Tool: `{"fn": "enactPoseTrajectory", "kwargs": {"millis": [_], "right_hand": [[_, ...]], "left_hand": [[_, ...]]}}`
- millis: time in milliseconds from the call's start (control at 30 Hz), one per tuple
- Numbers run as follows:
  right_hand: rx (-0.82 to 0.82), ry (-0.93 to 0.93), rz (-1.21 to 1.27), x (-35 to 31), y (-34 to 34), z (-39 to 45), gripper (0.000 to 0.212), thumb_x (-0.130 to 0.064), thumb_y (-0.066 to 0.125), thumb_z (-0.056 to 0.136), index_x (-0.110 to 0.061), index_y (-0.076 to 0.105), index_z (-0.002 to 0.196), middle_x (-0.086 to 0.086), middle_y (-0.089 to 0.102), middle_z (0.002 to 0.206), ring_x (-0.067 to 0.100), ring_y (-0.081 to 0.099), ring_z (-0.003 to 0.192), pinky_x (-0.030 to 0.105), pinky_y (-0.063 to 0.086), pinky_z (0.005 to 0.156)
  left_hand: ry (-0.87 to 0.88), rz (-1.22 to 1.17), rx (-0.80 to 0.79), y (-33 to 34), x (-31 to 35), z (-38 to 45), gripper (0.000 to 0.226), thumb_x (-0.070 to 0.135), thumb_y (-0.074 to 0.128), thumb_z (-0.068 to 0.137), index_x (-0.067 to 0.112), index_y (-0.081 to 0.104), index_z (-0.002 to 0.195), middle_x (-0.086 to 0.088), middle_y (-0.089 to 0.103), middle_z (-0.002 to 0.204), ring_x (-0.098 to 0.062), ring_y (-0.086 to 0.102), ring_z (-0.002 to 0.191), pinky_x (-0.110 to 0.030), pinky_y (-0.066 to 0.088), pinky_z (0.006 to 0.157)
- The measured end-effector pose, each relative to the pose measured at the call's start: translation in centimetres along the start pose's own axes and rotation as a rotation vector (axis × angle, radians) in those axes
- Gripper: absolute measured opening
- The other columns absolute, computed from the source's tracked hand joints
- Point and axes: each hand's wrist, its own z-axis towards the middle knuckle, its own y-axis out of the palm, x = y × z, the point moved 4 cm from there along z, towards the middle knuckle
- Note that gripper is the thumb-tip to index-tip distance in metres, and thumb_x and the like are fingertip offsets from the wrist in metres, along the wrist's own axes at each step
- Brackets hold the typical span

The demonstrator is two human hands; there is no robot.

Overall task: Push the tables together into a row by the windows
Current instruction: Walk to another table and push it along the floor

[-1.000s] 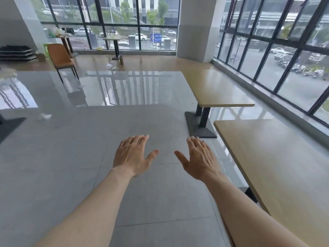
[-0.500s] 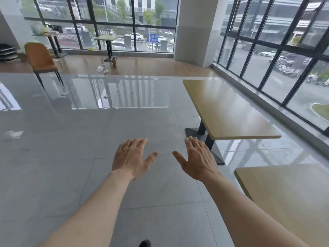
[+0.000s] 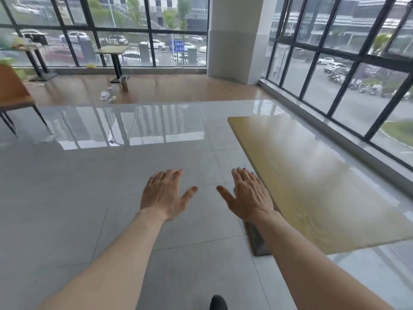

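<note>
A long light-wood table [image 3: 317, 182] on a dark pedestal base [image 3: 257, 240] stands on the right, parallel to the right-hand windows [image 3: 348, 70]. My left hand [image 3: 165, 195] floats over the grey floor, palm down, fingers spread, holding nothing. My right hand [image 3: 248, 195] is also spread and empty, at the table's left long edge, just in front of it. Whether it touches the edge I cannot tell. Two more tables stand far off by the back windows: a small one [image 3: 114, 50] and another [image 3: 26, 47] at the far left with clutter on it.
An orange chair [image 3: 13, 95] stands at the left edge. A cup [image 3: 124, 82] and scattered litter [image 3: 107, 96] lie on the brown floor strip ahead. A white pillar [image 3: 237, 36] fills the corner between the window walls. My shoe tip [image 3: 218, 303] shows at the bottom.
I have walked forward: the nearer table has dropped out of view behind me, and the farther one now sits close on my right. Both hands stay spread and empty.
</note>
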Motion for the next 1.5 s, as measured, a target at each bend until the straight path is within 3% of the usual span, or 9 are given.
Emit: {"fn": "enactPoseTrajectory", "kwargs": {"millis": [567, 967, 1200, 1500], "right_hand": [[-0.007, -0.005, 0.021, 10.0, 4.9, 52.4, 0.086, -0.07, 0.028, 0.1, -0.008, 0.024, 0.16, 0.01, 0.029, 0.167, 0.025, 0.018, 0.158, 0.037, 0.008, 0.129], [-0.054, 0.154, 0.026, 15.8, 11.4, 87.8, 0.088, -0.071, 0.024, 0.099, -0.008, 0.021, 0.162, 0.01, 0.024, 0.169, 0.024, 0.015, 0.158, 0.038, 0.007, 0.13], [0.0, 0.312, 0.039, 25.0, 12.6, 101.8, 0.082, -0.067, 0.03, 0.101, -0.007, 0.029, 0.157, 0.008, 0.037, 0.16, 0.025, 0.026, 0.153, 0.037, 0.012, 0.129], [0.068, 0.623, 0.102, 45.3, 14.3, 116.5, 0.087, -0.069, 0.024, 0.098, -0.008, 0.025, 0.16, 0.006, 0.03, 0.166, 0.022, 0.017, 0.157, 0.037, 0.007, 0.13]], "left_hand": [[0.013, -0.003, -0.016, 4.6, -5.1, 53.2, 0.078, 0.072, 0.027, 0.097, 0.025, 0.029, 0.16, 0.001, 0.036, 0.164, -0.024, 0.031, 0.15, -0.04, 0.018, 0.126], [0.113, -0.017, -0.081, 9.1, -11.8, 91.9, 0.08, 0.073, 0.025, 0.097, 0.025, 0.026, 0.161, 0.0, 0.033, 0.165, -0.024, 0.028, 0.152, -0.041, 0.015, 0.127], [0.296, -0.021, -0.105, 12.5, -6.8, 111.9, 0.078, 0.072, 0.027, 0.098, 0.025, 0.028, 0.16, 0.001, 0.035, 0.165, -0.022, 0.029, 0.152, -0.04, 0.014, 0.127], [0.573, 0.005, -0.197, 19.8, 8.9, 136.5, 0.077, 0.071, 0.027, 0.099, 0.028, 0.023, 0.162, 0.004, 0.028, 0.167, -0.019, 0.021, 0.155, -0.037, 0.005, 0.127]]}}
